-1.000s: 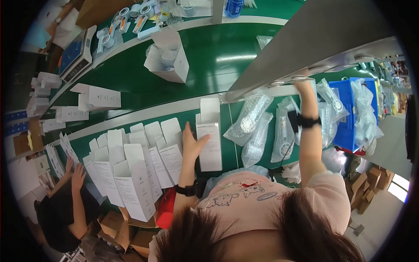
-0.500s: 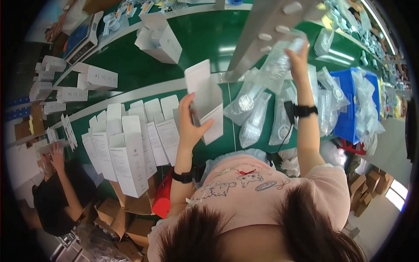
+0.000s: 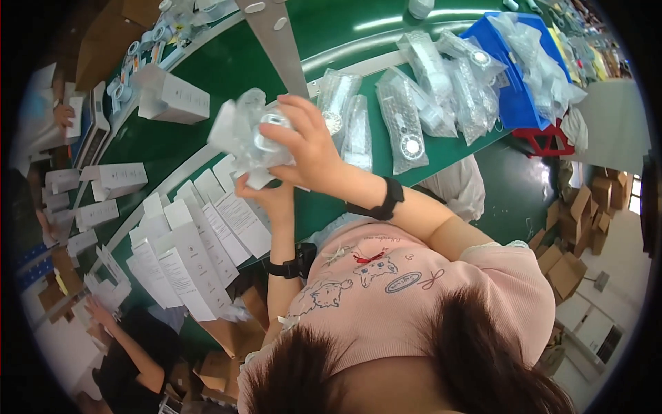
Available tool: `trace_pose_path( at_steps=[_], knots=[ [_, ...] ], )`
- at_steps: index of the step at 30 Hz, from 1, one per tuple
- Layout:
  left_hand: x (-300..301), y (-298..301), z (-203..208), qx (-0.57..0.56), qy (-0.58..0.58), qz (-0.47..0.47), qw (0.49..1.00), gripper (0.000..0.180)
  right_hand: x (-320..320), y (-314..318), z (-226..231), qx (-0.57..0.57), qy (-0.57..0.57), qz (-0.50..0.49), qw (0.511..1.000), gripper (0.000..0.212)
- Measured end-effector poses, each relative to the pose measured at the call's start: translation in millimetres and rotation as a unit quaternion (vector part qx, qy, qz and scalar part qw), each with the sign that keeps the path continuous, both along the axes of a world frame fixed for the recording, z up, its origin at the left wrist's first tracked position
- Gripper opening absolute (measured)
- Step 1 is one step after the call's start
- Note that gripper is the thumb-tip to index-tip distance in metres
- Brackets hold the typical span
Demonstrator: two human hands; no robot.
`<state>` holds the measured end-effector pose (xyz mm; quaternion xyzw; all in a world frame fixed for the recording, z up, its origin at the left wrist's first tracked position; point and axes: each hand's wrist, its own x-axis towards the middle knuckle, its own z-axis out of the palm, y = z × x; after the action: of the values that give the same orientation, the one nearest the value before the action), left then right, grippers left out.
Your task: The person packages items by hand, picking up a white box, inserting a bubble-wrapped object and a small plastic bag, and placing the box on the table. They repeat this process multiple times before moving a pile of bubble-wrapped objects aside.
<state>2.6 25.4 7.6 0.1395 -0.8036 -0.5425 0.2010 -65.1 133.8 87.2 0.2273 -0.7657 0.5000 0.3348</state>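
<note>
My right hand is closed around a clear bubble-wrapped item with a whitish round part, held at the mouth of a white carton. My left hand grips that white carton from below, its flap standing up on the left; most of the carton is hidden behind the hands and the wrap. Just right of my hands lie more bubble-wrapped devices on the green table. To the left of my left hand stand several open white cartons with printed sides.
A blue bin of bubble-wrapped pieces stands at the right end of the table. A grey metal post rises ahead. Another white carton stands beyond the rail. At far left, a co-worker's hand is near white cartons.
My right hand has carried the bubble-wrapped item from the right over to the white carton in my left hand. The view has turned to the right, and my left hand has lowered slightly.
</note>
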Motion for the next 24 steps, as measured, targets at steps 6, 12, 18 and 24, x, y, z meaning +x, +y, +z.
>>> trace_pose_path(
  at_steps=[6, 12, 18, 24],
  knots=[
    [16.3, -6.9, -6.5, -0.022, 0.030, -0.017, 0.999, 0.074, 13.9, 20.6, 30.8, 0.138, -0.226, 0.124, 0.956, 0.049],
    [30.0, -2.9, -22.1, -0.175, 0.105, -0.219, 0.954, 0.077, 30.3, 42.2, 27.8, 0.260, -0.227, 0.114, 0.932, 0.041],
    [33.9, -25.1, -27.4, -0.022, 0.056, -0.158, 0.986, 0.077, 38.0, 109.8, -30.9, 0.144, -0.112, 0.141, 0.973, 0.029],
    [44.5, -29.3, -19.2, -0.038, 0.064, -0.154, 0.985, 0.079, 27.3, 296.3, -64.2, 0.528, -0.270, -0.347, 0.727, 0.025]
  ],
)
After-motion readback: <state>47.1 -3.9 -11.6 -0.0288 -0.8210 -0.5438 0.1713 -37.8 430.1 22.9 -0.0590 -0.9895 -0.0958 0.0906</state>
